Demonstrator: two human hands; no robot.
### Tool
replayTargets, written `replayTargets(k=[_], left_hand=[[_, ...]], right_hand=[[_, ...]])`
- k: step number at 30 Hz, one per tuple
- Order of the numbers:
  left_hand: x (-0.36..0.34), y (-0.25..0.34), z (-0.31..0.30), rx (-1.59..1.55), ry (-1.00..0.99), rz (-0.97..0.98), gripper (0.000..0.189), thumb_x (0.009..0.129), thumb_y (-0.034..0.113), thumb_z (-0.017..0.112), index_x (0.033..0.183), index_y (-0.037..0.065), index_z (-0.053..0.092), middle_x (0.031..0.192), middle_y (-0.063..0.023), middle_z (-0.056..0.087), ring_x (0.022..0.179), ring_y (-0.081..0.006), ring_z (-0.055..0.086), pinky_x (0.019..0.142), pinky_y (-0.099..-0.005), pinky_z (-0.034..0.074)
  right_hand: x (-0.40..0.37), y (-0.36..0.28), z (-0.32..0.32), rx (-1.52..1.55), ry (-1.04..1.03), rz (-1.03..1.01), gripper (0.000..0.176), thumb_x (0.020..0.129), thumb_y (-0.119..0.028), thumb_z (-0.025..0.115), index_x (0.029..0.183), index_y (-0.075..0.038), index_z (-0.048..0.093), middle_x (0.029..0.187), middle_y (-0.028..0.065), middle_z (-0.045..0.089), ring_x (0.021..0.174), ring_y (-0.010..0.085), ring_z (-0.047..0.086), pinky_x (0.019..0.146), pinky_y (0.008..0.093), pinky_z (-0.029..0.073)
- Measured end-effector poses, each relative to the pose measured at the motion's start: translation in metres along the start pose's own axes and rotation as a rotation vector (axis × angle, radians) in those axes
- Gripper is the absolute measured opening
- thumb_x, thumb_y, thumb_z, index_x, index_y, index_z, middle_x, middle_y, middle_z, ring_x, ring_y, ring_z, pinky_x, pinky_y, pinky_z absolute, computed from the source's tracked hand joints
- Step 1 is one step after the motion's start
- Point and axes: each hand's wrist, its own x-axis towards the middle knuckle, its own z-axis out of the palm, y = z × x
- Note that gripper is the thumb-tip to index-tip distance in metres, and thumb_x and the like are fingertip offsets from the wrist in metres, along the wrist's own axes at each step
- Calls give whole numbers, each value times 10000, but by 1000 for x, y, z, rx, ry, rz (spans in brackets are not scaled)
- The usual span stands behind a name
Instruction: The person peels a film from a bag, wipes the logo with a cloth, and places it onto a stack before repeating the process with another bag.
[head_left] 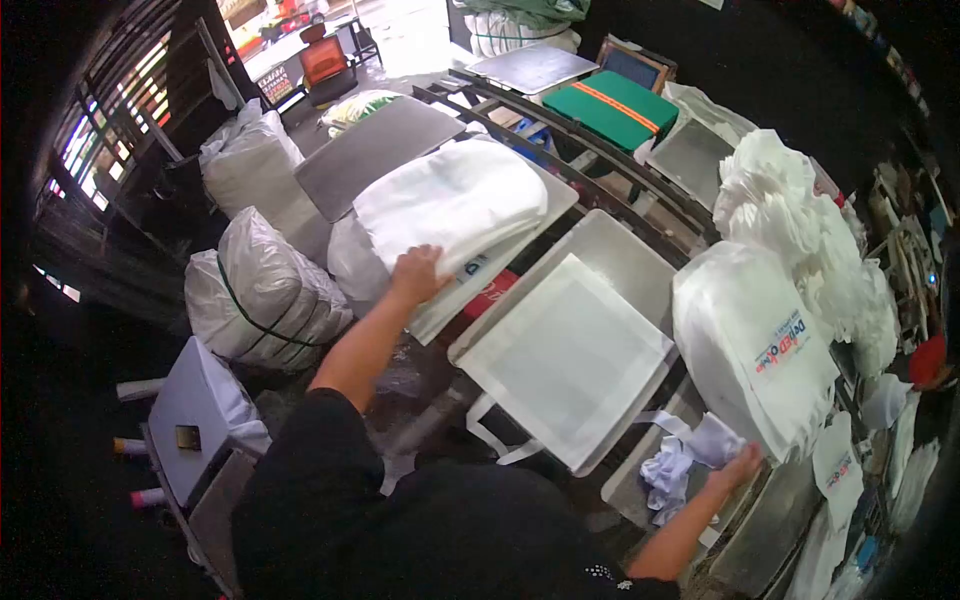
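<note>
My left hand (418, 272) rests on the near edge of a stack of white cloth bags (450, 200) lying on a grey board (545, 215), fingers closed on the top layer. A single white bag (565, 355) with loose handles lies flat on the middle grey board (620, 250). My right hand (738, 468) is low at the right, touching the bottom edge of a tall pile of printed white bags (750, 345), next to a crumpled white rag (675, 465).
More grey boards (375, 145) fan out along a dark metal frame (590, 160). A green board (610, 105) lies at the back. Tied plastic sacks (260, 290) stand at the left. Crumpled white bags (800, 215) heap up at the right. A grey stool (195, 415) stands near left.
</note>
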Motion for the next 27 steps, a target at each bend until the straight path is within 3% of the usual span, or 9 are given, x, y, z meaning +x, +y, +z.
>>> replayTargets(k=[2, 4, 6, 10, 15, 17, 19, 23, 27], left_hand=[[0, -7, 7, -61, -85, -10, 262, 909, 321, 605, 890, 75, 695, 895, -133, 690, 870, -307, 671, 777, -428, 534], [5, -8, 14, -180, -244, -93, 254, 896, 305, 623, 848, 70, 707, 868, -147, 687, 844, -344, 670, 772, -450, 531], [9, -5, 5, -277, -267, -162, 250, 906, 283, 610, 837, 61, 703, 874, -160, 686, 857, -362, 666, 775, -463, 527], [28, 3, -36, -464, -347, -221, 216, 949, 228, 539, 919, 43, 647, 916, -204, 684, 902, -403, 652, 792, -505, 508], [56, 41, -119, -900, -208, 11, 187, 973, 208, 527, 974, 29, 581, 843, -188, 661, 764, -387, 660, 700, -479, 497], [65, 52, -130, -1220, -194, -2, 191, 998, 209, 522, 958, 33, 586, 766, -98, 635, 627, -215, 621, 596, -360, 477], [72, 66, -132, -1823, -466, -307, 241, 1047, 229, 463, 1001, 19, 574, 795, -10, 619, 612, -39, 540, 555, -192, 441], [45, 117, -85, -2014, -444, -747, 260, 1053, 239, 443, 1055, 1, 546, 881, -57, 621, 742, -111, 592, 686, -276, 517], [-52, 171, -10, -1864, -490, -806, 235, 1047, 205, 444, 1074, -8, 538, 931, -63, 603, 841, -132, 583, 756, -293, 498]], right_hand=[[-63, 27, 2, 209, -96, 517, 428, 854, -282, 660, 1193, -27, 604, 1096, 102, 666, 977, 295, 655, 875, 447, 529], [-117, 60, 5, 196, -294, 668, 412, 874, -300, 653, 1207, -65, 597, 1181, 112, 633, 1075, 282, 615, 916, 437, 509], [-178, 68, 31, -133, -283, 425, 417, 882, -313, 682, 1213, -80, 586, 1140, 103, 617, 1029, 272, 602, 907, 414, 502], [-247, 98, 40, -1061, -721, -709, 495, 743, -248, 792, 1170, -57, 628, 1261, 180, 541, 1170, 373, 517, 954, 463, 454], [-234, 126, 25, -1014, -614, -443, 374, 781, -196, 759, 1094, -43, 625, 1089, 183, 598, 1000, 365, 585, 867, 455, 475], [-248, 86, 21, -714, -347, -141, 326, 823, -189, 745, 1062, -12, 611, 993, 159, 611, 904, 310, 596, 831, 414, 475], [-240, 76, 0, -524, -101, -48, 302, 865, -172, 724, 1077, 0, 597, 1029, 124, 623, 906, 249, 592, 823, 365, 473], [-256, -5, -34, -45, 40, 83, 218, 913, -123, 660, 1084, -13, 581, 1039, 82, 626, 885, 211, 622, 794, 340, 511], [-285, -79, -53, 143, 177, 6, 222, 931, -121, 637, 1119, -35, 556, 1050, 80, 623, 895, 210, 639, 762, 355, 536]])
